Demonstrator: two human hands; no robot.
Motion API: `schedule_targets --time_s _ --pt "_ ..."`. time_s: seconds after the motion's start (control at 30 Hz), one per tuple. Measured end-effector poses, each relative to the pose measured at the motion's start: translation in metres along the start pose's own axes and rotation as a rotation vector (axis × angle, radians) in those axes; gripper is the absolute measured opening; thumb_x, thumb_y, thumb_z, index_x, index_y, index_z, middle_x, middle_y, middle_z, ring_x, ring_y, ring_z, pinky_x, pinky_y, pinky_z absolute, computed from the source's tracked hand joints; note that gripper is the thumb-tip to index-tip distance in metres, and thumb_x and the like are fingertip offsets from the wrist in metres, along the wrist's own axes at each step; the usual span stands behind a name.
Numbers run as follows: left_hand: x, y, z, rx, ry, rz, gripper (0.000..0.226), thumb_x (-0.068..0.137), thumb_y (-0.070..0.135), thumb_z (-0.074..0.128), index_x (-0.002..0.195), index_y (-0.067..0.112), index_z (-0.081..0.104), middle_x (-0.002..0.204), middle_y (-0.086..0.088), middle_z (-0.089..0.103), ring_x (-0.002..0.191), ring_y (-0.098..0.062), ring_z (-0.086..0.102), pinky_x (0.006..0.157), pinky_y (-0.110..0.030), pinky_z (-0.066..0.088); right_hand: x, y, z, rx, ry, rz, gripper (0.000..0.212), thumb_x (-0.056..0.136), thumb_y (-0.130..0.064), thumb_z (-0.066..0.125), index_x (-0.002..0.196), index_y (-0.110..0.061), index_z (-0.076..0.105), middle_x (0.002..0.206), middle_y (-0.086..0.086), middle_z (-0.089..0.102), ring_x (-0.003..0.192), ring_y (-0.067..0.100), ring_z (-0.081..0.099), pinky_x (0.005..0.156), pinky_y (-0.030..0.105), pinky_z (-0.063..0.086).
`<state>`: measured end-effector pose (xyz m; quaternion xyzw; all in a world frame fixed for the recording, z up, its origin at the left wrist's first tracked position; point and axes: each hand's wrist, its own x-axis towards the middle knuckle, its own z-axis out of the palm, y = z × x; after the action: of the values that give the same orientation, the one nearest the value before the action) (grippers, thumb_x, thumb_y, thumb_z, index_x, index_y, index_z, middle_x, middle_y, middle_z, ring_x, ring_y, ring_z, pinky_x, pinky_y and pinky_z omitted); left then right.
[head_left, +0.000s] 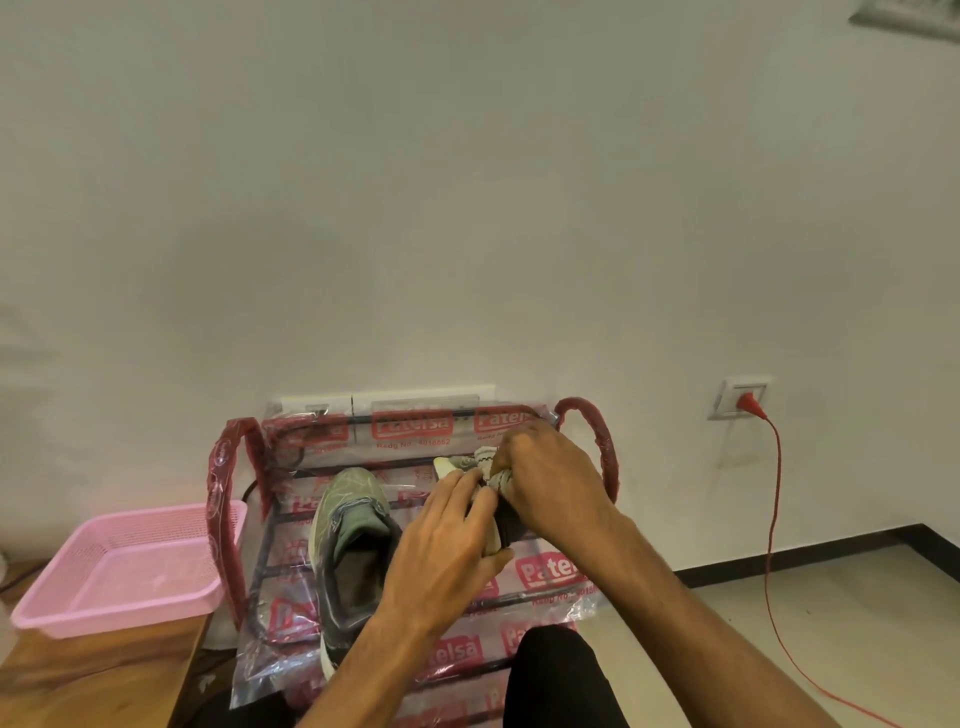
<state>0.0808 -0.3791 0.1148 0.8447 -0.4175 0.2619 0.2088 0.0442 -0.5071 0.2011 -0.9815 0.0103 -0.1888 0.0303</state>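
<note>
A green and grey sneaker (349, 535) lies on a metal shoe rack (405, 441) wrapped in clear plastic with red print. To its right a second sneaker (457, 464) is mostly hidden under both hands; only its pale toe shows. My left hand (444, 545) rests over this shoe's near side with its fingertips at the opening. My right hand (545, 473) grips a bunched grey-white piece of fabric (496, 475) at the shoe's mouth.
A pink plastic basket (130, 566) sits on a wooden surface (104, 675) to the left. The rack stands against a white wall. A red cable (774, 519) runs from a wall socket (740, 397) down across the tiled floor at right. My dark-clothed knee (561, 675) is below.
</note>
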Motion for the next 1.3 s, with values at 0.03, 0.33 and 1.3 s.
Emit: schedule_targets --time_s 0.03,0.33,1.3 --pt "0.0 0.0 -0.002 -0.004 -0.001 -0.013 0.069 0.063 0.042 0.086 0.112 0.014 0.047 0.125 -0.011 0.059 0.12 -0.027 0.055 0.091 -0.039 0.055 0.001 0.002 0.0 -0.004 0.01 -0.009 0.016 0.091 -0.022 0.064 0.105 -0.017 0.071 0.106 0.002 0.066 0.103 0.018 0.058 0.087 0.03 0.05" --pt "0.008 0.002 -0.006 0.027 -0.017 -0.111 0.073 0.066 0.043 0.084 0.124 0.02 0.046 0.128 -0.013 0.056 0.122 -0.031 0.054 0.08 -0.04 0.059 -0.026 0.008 0.01 0.018 0.338 0.09 0.046 0.061 -0.004 0.088 0.104 -0.013 0.074 0.107 0.005 0.07 0.108 0.028 0.062 0.091 0.041 0.052" --pt "-0.011 -0.015 0.001 0.143 -0.19 -0.149 0.085 0.056 0.022 0.094 0.131 0.022 0.053 0.137 -0.023 0.051 0.107 -0.038 0.063 0.062 -0.038 0.061 -0.025 -0.013 0.08 0.692 0.505 0.227 0.067 0.08 0.017 0.056 0.131 -0.027 0.058 0.129 -0.019 0.046 0.122 -0.005 0.04 0.102 0.019 0.04"
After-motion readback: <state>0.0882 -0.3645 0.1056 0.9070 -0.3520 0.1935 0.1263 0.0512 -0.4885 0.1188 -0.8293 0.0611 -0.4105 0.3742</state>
